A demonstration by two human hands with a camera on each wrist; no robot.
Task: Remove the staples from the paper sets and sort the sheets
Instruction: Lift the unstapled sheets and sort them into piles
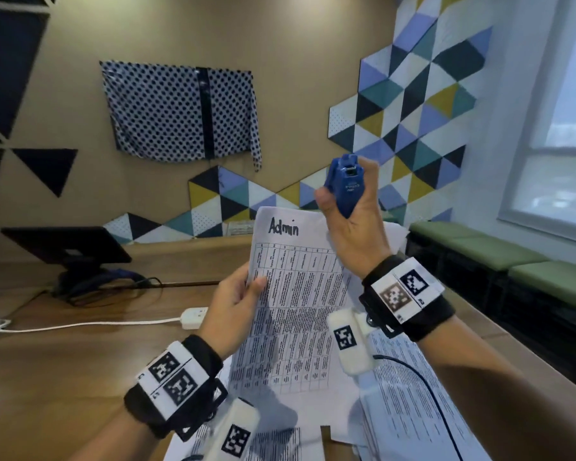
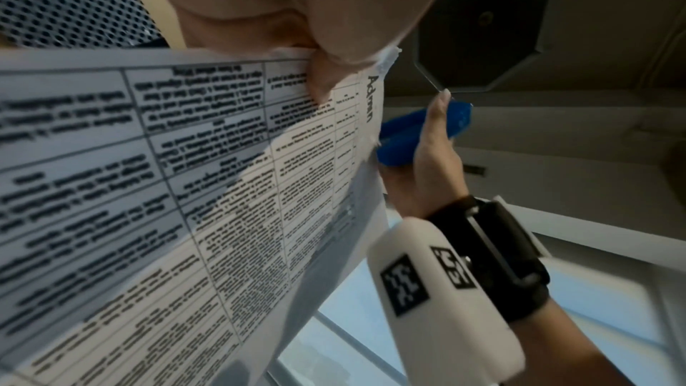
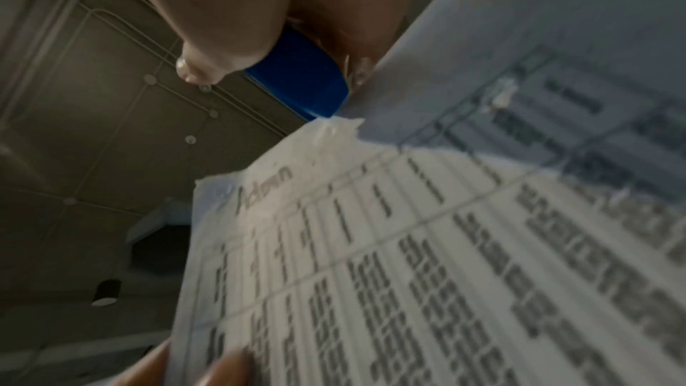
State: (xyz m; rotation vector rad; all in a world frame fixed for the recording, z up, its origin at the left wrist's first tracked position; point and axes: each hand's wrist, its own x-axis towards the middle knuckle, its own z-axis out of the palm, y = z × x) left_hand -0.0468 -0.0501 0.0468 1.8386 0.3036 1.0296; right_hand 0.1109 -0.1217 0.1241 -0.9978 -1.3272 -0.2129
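Observation:
A printed paper set headed "Admin" (image 1: 296, 294) is held up off the table. My left hand (image 1: 236, 301) pinches its left edge, thumb on the front. My right hand (image 1: 350, 211) is raised above the set's top right corner and grips a blue staple remover (image 1: 345, 181). In the left wrist view the paper set (image 2: 185, 187) fills the left side, with the blue staple remover (image 2: 423, 134) past its torn top corner. In the right wrist view the staple remover (image 3: 300, 81) shows under my thumb, just above the paper set (image 3: 408, 260) and its ragged corner.
More printed sheets (image 1: 413, 400) lie on the wooden table (image 1: 64, 377) under my arms. A white power strip (image 1: 193, 317) with its cable and a black monitor stand (image 1: 74, 254) sit at the left. A green bench (image 1: 499, 257) runs along the right wall.

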